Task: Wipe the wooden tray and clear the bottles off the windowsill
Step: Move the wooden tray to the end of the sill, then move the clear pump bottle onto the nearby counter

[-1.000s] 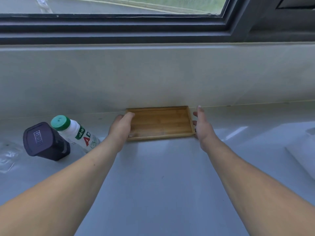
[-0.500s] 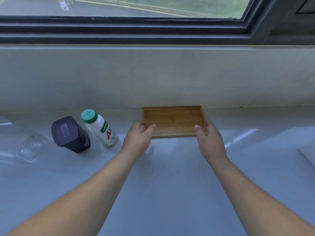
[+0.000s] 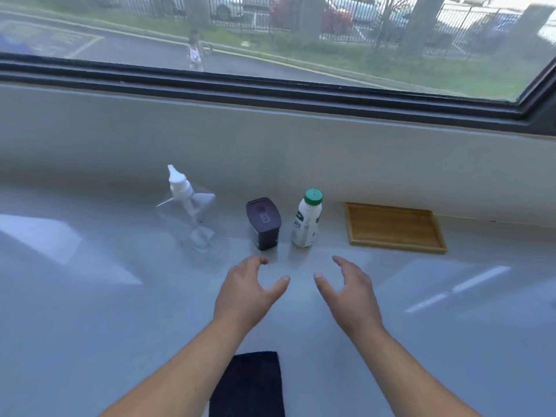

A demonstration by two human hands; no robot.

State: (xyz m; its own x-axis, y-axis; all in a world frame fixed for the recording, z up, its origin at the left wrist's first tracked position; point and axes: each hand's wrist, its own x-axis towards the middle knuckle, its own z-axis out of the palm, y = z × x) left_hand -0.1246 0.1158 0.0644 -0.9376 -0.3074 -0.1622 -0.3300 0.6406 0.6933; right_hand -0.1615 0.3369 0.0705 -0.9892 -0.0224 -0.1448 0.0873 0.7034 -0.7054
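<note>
The wooden tray [image 3: 394,227] lies empty against the wall at the right of the windowsill [image 3: 90,296]. Left of it stand a white bottle with a green cap [image 3: 307,221], a dark purple lidded container [image 3: 264,224] and a clear pump bottle with a white nozzle [image 3: 188,206]. My left hand [image 3: 248,291] hovers open just in front of the dark container. My right hand [image 3: 350,291] hovers open in front of the white bottle. Neither hand touches anything.
A dark blue cloth [image 3: 249,383] lies at the near edge between my forearms. The wall below the window frame [image 3: 270,88] rises right behind the objects. Bright light patches fall on the sill at left and right.
Both hands let go of the tray and drew back and left, now in front of the bottles. The view swung left, bringing the pump bottle and cloth into sight.
</note>
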